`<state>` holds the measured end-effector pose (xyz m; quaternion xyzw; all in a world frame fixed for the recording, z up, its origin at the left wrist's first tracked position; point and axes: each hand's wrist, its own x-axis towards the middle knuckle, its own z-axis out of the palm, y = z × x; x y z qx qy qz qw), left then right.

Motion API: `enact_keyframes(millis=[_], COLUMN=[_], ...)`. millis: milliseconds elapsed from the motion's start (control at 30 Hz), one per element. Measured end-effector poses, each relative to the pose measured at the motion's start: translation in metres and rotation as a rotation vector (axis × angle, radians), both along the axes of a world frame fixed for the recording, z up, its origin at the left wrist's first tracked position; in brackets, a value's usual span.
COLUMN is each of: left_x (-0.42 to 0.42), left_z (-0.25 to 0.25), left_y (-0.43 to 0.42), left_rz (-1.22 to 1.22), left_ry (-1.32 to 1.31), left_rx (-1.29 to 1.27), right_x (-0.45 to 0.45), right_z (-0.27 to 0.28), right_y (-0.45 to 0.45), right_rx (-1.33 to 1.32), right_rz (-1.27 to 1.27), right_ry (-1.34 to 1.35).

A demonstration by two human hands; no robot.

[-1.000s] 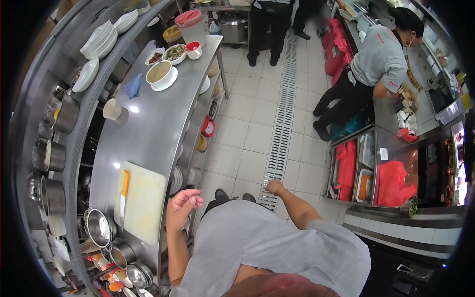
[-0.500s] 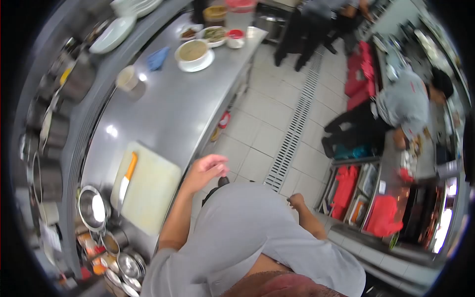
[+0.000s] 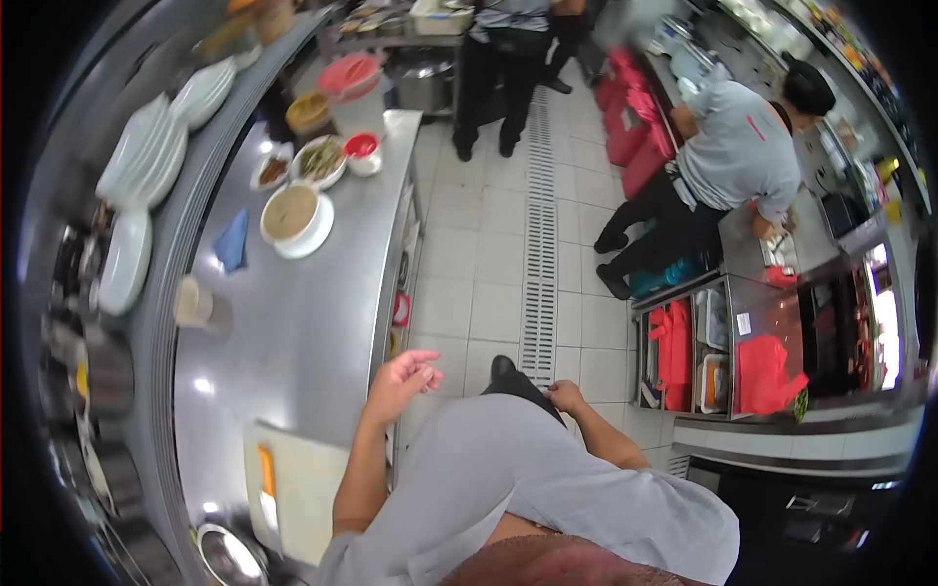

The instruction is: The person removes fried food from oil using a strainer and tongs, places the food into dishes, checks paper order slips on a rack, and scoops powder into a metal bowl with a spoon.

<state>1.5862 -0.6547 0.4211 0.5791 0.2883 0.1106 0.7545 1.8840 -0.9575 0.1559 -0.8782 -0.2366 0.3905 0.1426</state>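
My left hand hangs in the air beside the steel table's edge, fingers loosely bent and apart, holding nothing. My right hand is beside my thigh with its fingers curled in; nothing shows in it. Nearest to my left arm is a white cutting board, and on it lies a knife with an orange handle. Farther up the steel table are a bowl of soup on a white plate, a pale plastic cup and a blue cloth.
A floor drain grate runs along the tiled aisle ahead. On the right a co-worker in a grey shirt bends over a counter, and other people stand farther off. White dishes line the left shelf. Red bags hang at right.
My view has turned and moved forward along the aisle. The cutting board and knife have shifted down in view, the soup bowl nearer. Both hands stay without any visible object.
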Motion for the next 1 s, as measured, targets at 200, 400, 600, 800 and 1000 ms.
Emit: enact_keyframes(millis=[200,400,600,800,1000], left_x=[0.095,0.213,0.332,0.384,0.411], left_z=[0.007,0.015,0.025,0.013,-0.004], left_y=[0.047,0.080,0.099,0.129,0.180], left_rz=[-0.026,-0.047,-0.245,-0.287,-0.362], left_ry=[0.094,0.084,0.080,0.076,0.057], left_rx=[0.072,0.087,0.183,0.114,0.116], right_x=[0.077,0.202,0.311,0.350,0.333], right_z=[-0.058,-0.077,-0.059,-0.053,-0.074], right_y=[-0.007,0.007,0.058,0.085,0.086], right_rx=[-0.188,-0.242,-0.058,0.070,-0.135], right_rz=[0.035,0.501,-0.183,-0.365,-0.115], right_ry=[0.166,0.055,0.228,0.227,0.157])
